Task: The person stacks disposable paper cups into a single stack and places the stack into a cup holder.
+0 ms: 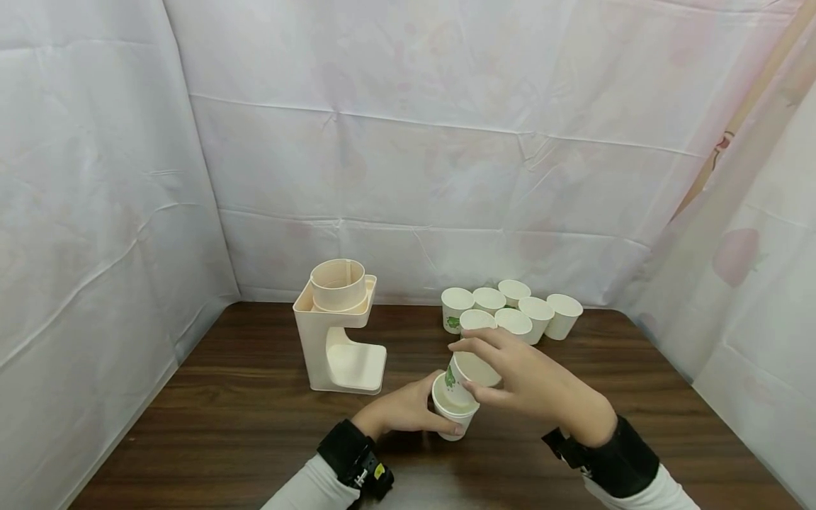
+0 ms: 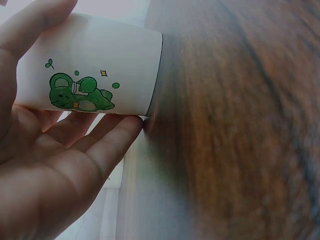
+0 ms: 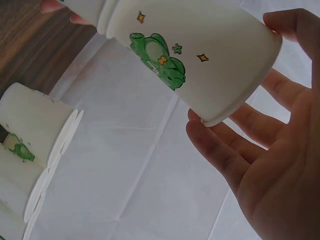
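My left hand (image 1: 408, 407) grips a white paper cup (image 1: 457, 427) near the front of the table, thumb on one side and fingers on the other. A green cartoon animal is printed on this lower cup (image 2: 115, 45), and its base is right at the tabletop. With my right hand (image 1: 532, 375) I hold a second paper cup (image 1: 454, 382) by its rim, between thumb and fingertips. That upper cup (image 3: 215, 65) is tilted, its base end at the mouth of the lower one. Two rims show close together there in the right wrist view.
Behind my right hand stands a cluster of several white paper cups (image 1: 457, 301), mouths up. To the left is a cream-coloured stand (image 1: 312, 347) with a round holder (image 1: 338, 283) on top. Pale cloth (image 1: 395, 177) surrounds the dark wooden table (image 1: 223, 425).
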The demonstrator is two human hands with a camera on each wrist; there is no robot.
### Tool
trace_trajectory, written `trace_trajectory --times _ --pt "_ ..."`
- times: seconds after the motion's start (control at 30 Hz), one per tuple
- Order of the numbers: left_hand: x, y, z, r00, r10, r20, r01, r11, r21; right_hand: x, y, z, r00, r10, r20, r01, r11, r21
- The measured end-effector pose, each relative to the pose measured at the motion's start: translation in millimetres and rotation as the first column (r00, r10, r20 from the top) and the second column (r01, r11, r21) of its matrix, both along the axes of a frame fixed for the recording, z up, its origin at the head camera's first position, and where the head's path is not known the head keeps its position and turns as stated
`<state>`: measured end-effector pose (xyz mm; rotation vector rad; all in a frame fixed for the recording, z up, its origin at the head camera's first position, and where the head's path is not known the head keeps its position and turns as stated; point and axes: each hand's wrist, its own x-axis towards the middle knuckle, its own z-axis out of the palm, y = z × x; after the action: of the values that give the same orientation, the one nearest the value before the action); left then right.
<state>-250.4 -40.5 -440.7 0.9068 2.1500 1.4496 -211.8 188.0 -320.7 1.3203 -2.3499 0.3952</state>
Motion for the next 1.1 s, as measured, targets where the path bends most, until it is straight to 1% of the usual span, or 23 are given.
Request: trace_trajectory --times 0.27,0.4,0.6,0.83,1.1 --pt "0.7 0 1.8 1.000 -0.020 0.008 0.020 1.000 0.015 2.1 -7 -9.8 0.998 -0.008 0.059 0.006 0.999 0.032" --pt "1.3 0 1.2 0.999 -0.032 0.015 0.032 0.999 0.031 2.0 -10 -14.6 0.998 -0.006 0.069 0.002 0.999 0.048" --pt "1.5 -2 -0.1 1.000 -0.017 0.004 0.017 1.000 0.016 1.5 -14 -21.4 0.995 -0.024 0.096 0.016 0.997 0.081" --pt "-0.8 1 -0.9 0.998 -0.068 -0.007 0.068 0.997 0.039 0.9 -17 -26.8 0.988 -0.061 0.139 0.044 0.991 0.126" --pt "1.1 -2 0.6 1.000 -0.025 0.009 0.025 1.000 0.007 -1.7 -19 -33.6 0.983 -0.073 0.171 0.046 0.987 0.153"
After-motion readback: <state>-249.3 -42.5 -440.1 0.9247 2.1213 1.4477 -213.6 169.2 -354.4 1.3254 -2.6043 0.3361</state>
